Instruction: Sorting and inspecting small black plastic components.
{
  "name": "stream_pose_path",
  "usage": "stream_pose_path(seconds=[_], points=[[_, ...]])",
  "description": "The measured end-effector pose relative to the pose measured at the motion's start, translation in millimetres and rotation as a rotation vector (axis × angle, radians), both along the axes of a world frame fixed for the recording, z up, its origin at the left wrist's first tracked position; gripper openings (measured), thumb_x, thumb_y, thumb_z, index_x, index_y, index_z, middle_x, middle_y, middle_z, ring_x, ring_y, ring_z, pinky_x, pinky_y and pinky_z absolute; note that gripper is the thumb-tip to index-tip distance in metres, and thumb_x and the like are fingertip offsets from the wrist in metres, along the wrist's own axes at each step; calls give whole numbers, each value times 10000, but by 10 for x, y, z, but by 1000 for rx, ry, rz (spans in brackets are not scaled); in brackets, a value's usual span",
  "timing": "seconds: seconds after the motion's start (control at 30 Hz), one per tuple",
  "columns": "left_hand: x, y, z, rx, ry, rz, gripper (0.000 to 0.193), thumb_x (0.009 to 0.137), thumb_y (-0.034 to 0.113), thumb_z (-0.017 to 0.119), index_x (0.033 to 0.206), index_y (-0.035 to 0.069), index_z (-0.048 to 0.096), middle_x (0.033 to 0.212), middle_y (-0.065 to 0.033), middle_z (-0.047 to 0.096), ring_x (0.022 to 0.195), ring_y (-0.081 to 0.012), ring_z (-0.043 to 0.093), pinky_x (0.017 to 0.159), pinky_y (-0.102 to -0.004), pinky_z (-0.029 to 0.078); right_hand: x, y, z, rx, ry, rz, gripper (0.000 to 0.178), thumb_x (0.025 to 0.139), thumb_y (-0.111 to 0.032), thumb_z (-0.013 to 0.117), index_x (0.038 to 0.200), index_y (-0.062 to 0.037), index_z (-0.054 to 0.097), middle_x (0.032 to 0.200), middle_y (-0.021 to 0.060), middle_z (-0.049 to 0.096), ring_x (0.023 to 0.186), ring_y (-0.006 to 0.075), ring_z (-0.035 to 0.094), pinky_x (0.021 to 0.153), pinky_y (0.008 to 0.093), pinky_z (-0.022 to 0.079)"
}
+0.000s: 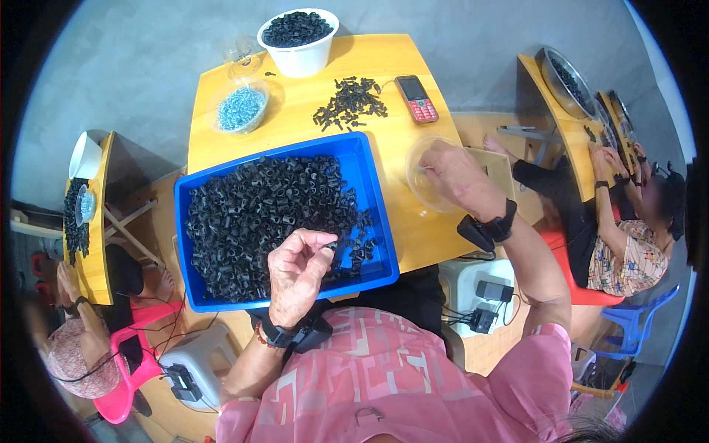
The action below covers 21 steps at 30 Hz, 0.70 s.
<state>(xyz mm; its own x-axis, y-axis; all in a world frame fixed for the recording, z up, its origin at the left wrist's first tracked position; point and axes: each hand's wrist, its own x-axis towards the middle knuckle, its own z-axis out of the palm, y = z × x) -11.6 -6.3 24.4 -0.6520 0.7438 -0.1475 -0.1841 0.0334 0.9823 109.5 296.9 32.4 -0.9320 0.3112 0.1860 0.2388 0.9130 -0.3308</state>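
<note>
My left hand (299,269) hovers over the near right part of a blue tray (373,199) filled with small black plastic parts, its fingers pinched on one black part (330,244). My right hand (458,176) reaches into a clear plastic bowl (417,177) at the table's right edge, fingertips pinched together; what they hold is too small to tell. A loose heap of black parts (351,102) lies on the yellow table (391,74) beyond the tray.
A white bowl of black parts (299,37), a clear dish of silver screws (241,109) and a red phone (416,98) sit at the table's far side. Other people work at yellow tables to the left (74,347) and right (628,244).
</note>
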Motion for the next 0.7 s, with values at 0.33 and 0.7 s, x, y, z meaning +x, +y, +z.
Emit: stream_pose_path(seconds=[0.33,0.7], points=[[9,0,-19,73,42,-7,151,911,82,658,1038,13,614,814,-17,630,685,-67,572,619,-212,487,-40,40,-117,77,-141,105,120,797,-73,555,829,14,630,856,236,607,855,431,611,753,461,506],[-68,28,-24,217,-195,-7,221,968,153,605,1147,25,586,873,-63,629,692,-107,586,613,-246,501,176,-154,252,-1172,134,-100,104,903,-98,680,969,-23,650,821,-5,644,699,72,613,629,224,506]])
